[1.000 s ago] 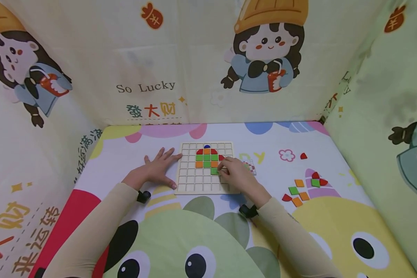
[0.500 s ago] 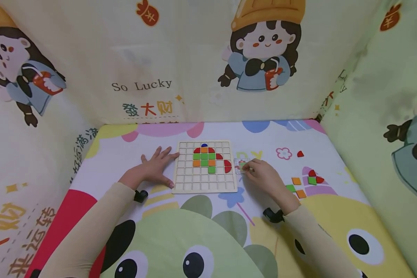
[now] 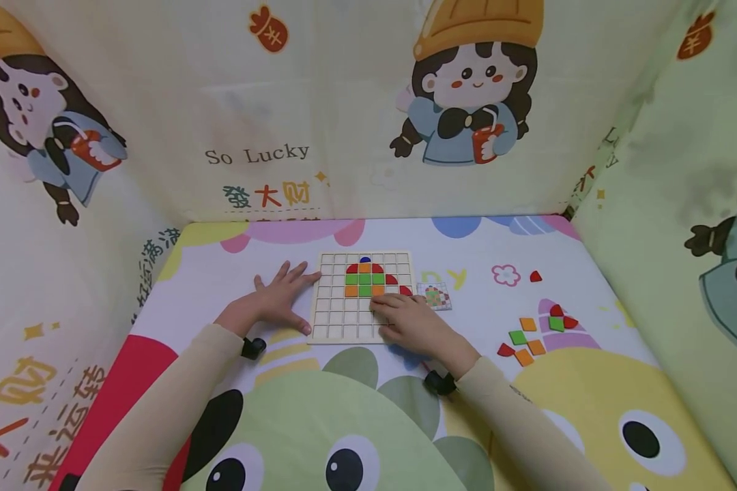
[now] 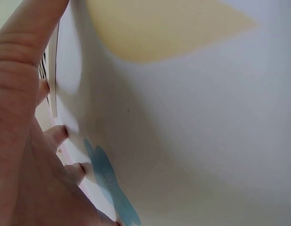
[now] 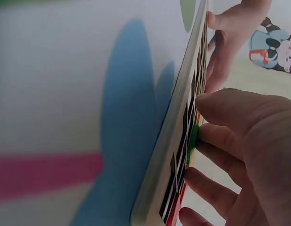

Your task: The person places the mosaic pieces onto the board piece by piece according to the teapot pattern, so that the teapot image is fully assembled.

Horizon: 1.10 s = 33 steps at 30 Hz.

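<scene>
A wooden grid board (image 3: 331,320) lies on the table with red, green, orange and blue pieces set in its cells. My left hand (image 3: 276,296) lies spread at the board's left edge, its fingertips and thumb right at the rim. My right hand (image 3: 414,324) reaches over the board's lower right part, fingers extended down onto it. In the right wrist view, fingertips touch a green tile (image 5: 193,139), and the thumb comes down close by. From the head view those fingers hide the lower cells. Red pieces (image 3: 405,290) show just beyond the knuckles.
A small printed card (image 3: 436,296) lies beside the board's right edge. Further right are loose orange tiles (image 3: 527,324), green tiles (image 3: 518,337) and red pieces (image 3: 506,350). A single red piece (image 3: 536,276) lies farther back. Printed cloth walls surround the table's back and sides.
My right hand moved from the board to above the card, then back left onto the board, where its fingers now cover the lower green tile. My left hand stayed at the board's edge.
</scene>
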Tool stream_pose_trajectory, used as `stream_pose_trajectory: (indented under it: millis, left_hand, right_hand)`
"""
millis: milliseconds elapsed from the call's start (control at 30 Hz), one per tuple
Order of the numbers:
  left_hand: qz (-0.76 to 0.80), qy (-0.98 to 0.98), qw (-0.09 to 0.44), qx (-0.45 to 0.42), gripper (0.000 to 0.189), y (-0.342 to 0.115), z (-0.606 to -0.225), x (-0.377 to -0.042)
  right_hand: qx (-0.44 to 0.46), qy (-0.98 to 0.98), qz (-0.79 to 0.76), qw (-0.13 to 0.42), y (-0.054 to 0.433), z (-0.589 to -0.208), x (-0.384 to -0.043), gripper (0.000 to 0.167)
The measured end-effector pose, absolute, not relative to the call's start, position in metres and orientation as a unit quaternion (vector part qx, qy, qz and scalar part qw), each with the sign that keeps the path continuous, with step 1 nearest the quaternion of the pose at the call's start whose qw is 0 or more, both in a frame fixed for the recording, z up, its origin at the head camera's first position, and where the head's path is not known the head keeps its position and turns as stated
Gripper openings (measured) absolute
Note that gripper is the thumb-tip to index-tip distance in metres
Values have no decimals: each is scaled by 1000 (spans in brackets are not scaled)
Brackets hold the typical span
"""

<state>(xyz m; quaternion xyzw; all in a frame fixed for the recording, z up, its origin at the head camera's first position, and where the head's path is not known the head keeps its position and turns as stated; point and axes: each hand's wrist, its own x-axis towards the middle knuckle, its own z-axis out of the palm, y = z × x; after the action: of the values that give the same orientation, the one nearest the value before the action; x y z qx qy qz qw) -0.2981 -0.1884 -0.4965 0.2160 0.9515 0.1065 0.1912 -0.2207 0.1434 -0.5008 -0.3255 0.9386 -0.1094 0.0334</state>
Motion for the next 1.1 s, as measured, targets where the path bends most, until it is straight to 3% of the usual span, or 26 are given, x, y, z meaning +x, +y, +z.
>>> stream_pose_trajectory:
  millis: [400,700,933,1100]
  left_hand:
    - [108,951,191,217,132,-192,-495,-297]
    - [112,948,195,227,131,-188,-498,-297]
    - [106,949,196,221,131,-188,-497,-296]
    - [102,951,193,219,132,-190,-496,-296]
  right_hand:
    - [-335,930,-147,40,160,-496,-214,49]
    - [-302,936,-181,12,223,-491,-198,52]
    - [-270,948,-166,-6,281,-477,-174,34]
    - [-224,960,-164,35,309,-463,-156,21]
